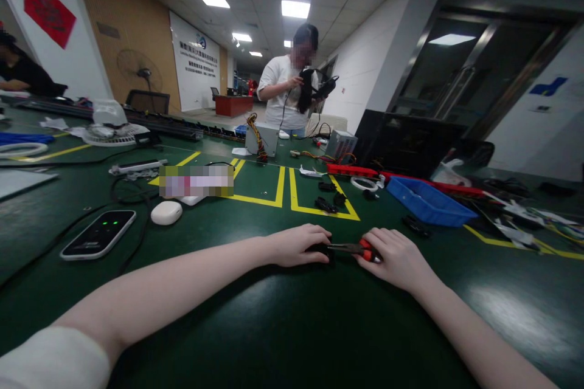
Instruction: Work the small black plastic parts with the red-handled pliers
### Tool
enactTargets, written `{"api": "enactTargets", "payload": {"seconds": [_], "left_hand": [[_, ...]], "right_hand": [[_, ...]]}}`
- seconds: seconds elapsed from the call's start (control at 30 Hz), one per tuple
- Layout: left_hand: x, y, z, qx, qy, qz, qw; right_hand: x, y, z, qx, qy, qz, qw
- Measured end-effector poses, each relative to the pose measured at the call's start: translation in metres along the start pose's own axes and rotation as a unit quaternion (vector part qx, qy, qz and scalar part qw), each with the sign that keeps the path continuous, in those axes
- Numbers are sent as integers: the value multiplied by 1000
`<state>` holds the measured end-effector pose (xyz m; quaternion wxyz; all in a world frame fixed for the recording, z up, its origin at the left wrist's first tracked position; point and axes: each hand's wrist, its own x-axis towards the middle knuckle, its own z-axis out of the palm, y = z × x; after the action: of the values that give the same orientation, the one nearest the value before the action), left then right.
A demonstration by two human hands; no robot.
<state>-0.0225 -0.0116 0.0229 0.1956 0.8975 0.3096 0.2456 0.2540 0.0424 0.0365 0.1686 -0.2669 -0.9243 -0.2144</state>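
My right hand (395, 255) is closed around the red-and-black handles of long-nose pliers (349, 248), whose metal jaws point left. The jaw tips reach a small black part (323, 250) in my left hand (298, 245). My left fingers and thumb pinch that part, and its shape is mostly hidden; I cannot tell whether the jaws grip it. Both hands are just above the green tabletop (292, 328). Beyond them, several small black parts (329, 202) lie within a yellow-taped rectangle.
To the right stand a blue bin (429, 200) and a black piece (415, 226). On the left lie a black device with green lights (99, 234), a white case (166, 213) and dark cables. A person (292, 85) across the table holds black equipment, behind a power supply unit (262, 137).
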Motion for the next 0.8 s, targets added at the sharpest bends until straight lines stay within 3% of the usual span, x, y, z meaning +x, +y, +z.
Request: {"api": "enactTargets", "payload": {"seconds": [0.8], "left_hand": [[-2, -1, 3, 51, 9, -1, 999]], "right_hand": [[2, 0, -2, 65, -83, 46, 993]]}}
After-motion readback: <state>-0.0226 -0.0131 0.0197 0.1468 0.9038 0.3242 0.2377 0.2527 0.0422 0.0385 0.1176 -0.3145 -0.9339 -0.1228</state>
